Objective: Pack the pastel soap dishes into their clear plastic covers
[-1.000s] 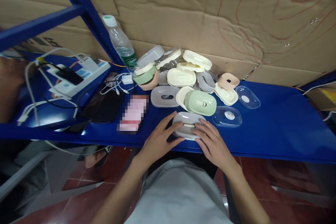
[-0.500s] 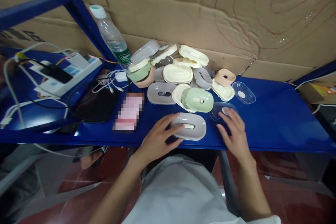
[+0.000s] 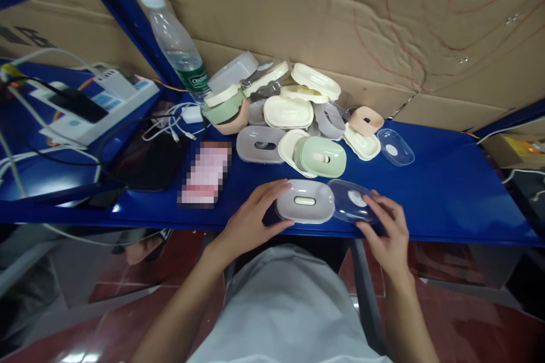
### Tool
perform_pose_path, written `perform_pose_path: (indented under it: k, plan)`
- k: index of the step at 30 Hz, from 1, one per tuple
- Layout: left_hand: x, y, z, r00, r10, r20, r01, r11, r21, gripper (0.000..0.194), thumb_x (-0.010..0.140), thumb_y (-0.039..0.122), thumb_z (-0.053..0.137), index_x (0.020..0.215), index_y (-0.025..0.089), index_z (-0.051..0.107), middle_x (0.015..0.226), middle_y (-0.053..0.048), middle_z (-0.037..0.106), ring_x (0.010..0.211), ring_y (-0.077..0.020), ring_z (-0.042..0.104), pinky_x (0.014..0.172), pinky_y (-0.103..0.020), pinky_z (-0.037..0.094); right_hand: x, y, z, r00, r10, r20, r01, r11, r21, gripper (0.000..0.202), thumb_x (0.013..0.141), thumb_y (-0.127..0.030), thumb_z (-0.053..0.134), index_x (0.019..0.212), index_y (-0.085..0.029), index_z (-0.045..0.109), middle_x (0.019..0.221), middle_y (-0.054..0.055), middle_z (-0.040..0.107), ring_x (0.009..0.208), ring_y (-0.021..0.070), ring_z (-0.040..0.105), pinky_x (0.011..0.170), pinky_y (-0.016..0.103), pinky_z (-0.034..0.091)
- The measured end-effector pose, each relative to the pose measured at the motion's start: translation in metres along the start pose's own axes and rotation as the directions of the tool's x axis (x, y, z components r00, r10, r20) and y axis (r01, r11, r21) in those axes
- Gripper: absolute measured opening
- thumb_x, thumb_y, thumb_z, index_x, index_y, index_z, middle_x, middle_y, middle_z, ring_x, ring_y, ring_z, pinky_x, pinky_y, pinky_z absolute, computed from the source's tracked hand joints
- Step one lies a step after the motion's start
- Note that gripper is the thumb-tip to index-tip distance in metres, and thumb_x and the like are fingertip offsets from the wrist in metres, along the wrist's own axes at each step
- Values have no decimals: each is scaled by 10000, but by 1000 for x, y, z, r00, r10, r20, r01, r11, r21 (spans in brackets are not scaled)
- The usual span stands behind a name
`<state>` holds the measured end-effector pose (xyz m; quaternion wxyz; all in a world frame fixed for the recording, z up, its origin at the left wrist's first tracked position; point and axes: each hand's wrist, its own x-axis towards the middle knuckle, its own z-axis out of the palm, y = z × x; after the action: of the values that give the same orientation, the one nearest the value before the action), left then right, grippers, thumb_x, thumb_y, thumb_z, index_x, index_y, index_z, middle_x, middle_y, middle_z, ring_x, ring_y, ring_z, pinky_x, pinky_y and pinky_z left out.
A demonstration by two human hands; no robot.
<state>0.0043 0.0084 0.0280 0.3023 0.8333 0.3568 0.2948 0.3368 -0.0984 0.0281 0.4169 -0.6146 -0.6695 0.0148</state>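
A grey oval dish (image 3: 315, 213) with a white slotted centre lies near the front edge of the blue table. My left hand (image 3: 255, 212) holds its left end between thumb and fingers. In my right hand (image 3: 388, 227) is the right end of a clear oval lid (image 3: 344, 211) with a round white sticker, its left end against the dish. Just behind them a green dish (image 3: 336, 165) rests on a cream one (image 3: 286, 150). A grey dish (image 3: 247, 150) lies to their left.
Behind is a pile of cream (image 3: 287, 112), grey and peach (image 3: 366, 119) parts. Another clear lid (image 3: 402, 153) lies right. At left are a phone (image 3: 206, 173), a bottle (image 3: 176, 51), cables and a power strip (image 3: 140, 96).
My right hand has taken hold of the clear lid and brought it left and nearer, up to the grey dish. My left hand's index finger has left the dish's centre for its rim.
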Motion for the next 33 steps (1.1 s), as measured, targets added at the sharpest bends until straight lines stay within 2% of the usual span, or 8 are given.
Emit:
perform_pose_path:
  k: [5, 9, 17, 20, 24, 27, 30, 33]
  plan:
    - [-1, -3, 2, 1000, 6, -8, -6, 1000, -11, 736, 957, 374, 789, 1592, 344, 419, 1590, -98, 538, 1481, -279, 536, 1253, -486, 470, 10, -39, 39, 991, -121, 62, 118, 992, 52, 686, 957, -304, 784, 1586, -396, 526, 1377, 116, 552, 1452, 377, 556, 1162, 595, 550]
    - [0, -4, 3, 1000, -21, -19, 20, 999, -38, 786, 925, 404, 823, 1594, 358, 414, 1570, -101, 527, 1473, -285, 538, 1247, -493, 474, 17, -49, 59, 973, -194, 122, 190, 981, 43, 733, 968, -309, 771, 1628, -394, 464, 1392, 127, 555, 1482, 386, 527, 1167, 588, 553]
    - [0, -7, 4, 999, 0, -34, -2, 999, -46, 724, 905, 380, 842, 1544, 351, 504, 1511, -102, 530, 1410, -277, 589, 1215, -454, 511, 10, -47, 59, 951, -215, 222, 219, 976, 5, 802, 980, -291, 753, 1673, -406, 365, 1595, 124, 487, 1560, 375, 440, 1216, 587, 509]
    - [2, -6, 2, 1000, -11, -19, 9, 998, -56, 721, 902, 385, 845, 1541, 353, 514, 1507, -97, 536, 1407, -278, 592, 1218, -455, 506, 11, -46, 58, 949, -208, 236, 213, 977, 5, 798, 981, -291, 751, 1673, -398, 368, 1604, 126, 483, 1561, 372, 439, 1221, 590, 503]
    - [2, -4, 0, 998, -25, 55, 27, 999, -42, 750, 935, 422, 808, 1590, 379, 445, 1527, -84, 546, 1420, -265, 584, 1223, -448, 500, 9, -39, 45, 943, -234, 236, 242, 970, -2, 777, 969, -301, 769, 1653, -398, 412, 1552, 125, 525, 1525, 371, 483, 1211, 605, 505]
    - [-1, -2, 2, 998, -35, 59, 33, 998, 48, 767, 996, 427, 730, 1654, 391, 338, 1575, -89, 529, 1457, -264, 552, 1218, -458, 499, -6, -25, 22, 963, -194, 188, 209, 976, -64, 745, 962, -295, 779, 1629, -384, 458, 1534, 122, 542, 1495, 366, 517, 1196, 591, 520]
    - [1, 2, 5, 998, 62, -25, -55, 971, 234, 624, 1047, 348, 647, 1627, 348, 416, 1563, -117, 555, 1440, -297, 561, 1200, -508, 497, -24, 0, -9, 989, -103, 102, 118, 981, -157, 686, 965, -304, 776, 1595, -373, 511, 1531, 114, 552, 1458, 356, 557, 1187, 583, 522]
    - [13, 8, 6, 981, 189, -51, -152, 900, 408, 517, 1052, 282, 612, 1562, 290, 526, 1544, -150, 587, 1422, -336, 573, 1211, -567, 451, -31, 34, -39, 1000, 9, 7, -7, 968, -252, 628, 976, -365, 757, 1568, -354, 549, 1557, 118, 550, 1450, 366, 562, 1184, 601, 507]
